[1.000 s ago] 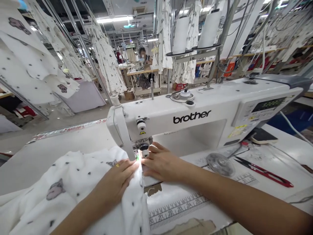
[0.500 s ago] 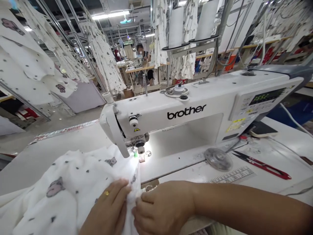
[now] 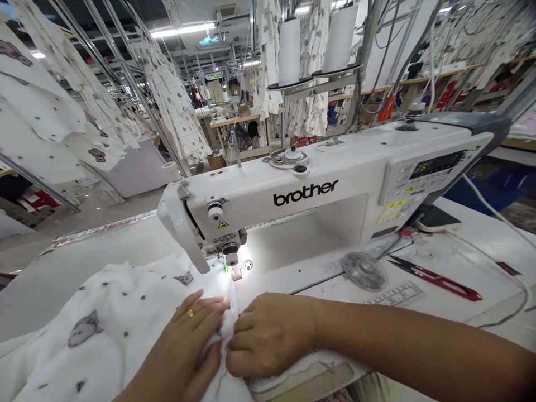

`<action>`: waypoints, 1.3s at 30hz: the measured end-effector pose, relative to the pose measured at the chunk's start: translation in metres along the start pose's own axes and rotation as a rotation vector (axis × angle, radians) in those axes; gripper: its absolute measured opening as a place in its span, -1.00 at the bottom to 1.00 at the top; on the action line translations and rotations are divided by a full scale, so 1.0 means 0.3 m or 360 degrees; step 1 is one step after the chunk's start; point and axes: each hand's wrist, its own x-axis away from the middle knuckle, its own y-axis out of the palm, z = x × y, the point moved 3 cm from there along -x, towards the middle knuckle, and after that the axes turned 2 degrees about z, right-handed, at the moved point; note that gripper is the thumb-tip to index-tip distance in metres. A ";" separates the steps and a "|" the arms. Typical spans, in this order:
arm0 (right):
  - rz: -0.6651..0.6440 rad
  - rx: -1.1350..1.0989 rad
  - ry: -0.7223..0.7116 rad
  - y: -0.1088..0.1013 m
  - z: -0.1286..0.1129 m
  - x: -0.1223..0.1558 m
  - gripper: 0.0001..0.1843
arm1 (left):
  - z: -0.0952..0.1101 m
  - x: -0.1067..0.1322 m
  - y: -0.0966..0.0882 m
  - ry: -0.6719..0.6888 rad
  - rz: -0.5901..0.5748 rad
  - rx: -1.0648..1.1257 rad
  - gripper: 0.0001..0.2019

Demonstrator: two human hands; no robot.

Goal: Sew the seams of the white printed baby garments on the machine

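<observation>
White fabric (image 3: 113, 329) printed with dots and pinkish-grey animal figures lies bunched over the left of the sewing table. Its right edge runs up to the presser foot of a white Brother sewing machine (image 3: 268, 195), where a lamp lights the needle area. My left hand (image 3: 184, 340), with a gold ring, rests on the fabric just short of the foot, fingers stretched out and thumb apart. Beside it my right hand (image 3: 268, 335) is closed, knuckles up, on the fabric's edge; its fingertips are hidden.
To the right on the table are a clear round disc (image 3: 365, 271), a printed ruler (image 3: 397, 295), red-handled thread snips (image 3: 435, 277) and a dark flat device (image 3: 439, 218). Thread cones (image 3: 290, 53) stand behind the machine. Printed garments (image 3: 176, 100) hang around; a person sits farther back.
Both hands have moved slightly up toward the needle, the left one's fingers now straighter on the fabric. The camera view has shifted, so the machine appears farther left.
</observation>
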 end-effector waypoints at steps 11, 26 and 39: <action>0.0114 -0.0037 0.0031 -0.001 0.011 0.001 -0.84 | -0.012 0.015 -0.021 -0.0182 0.0304 0.0154 -0.82; 0.0215 0.0050 -0.0005 -0.001 0.011 0.000 -0.85 | 0.010 -0.011 0.020 0.0071 0.0107 0.0100 -0.58; -0.0153 0.0108 0.0283 0.003 0.078 0.004 -0.87 | -0.115 -0.067 0.059 -0.0088 0.0055 0.0293 -0.79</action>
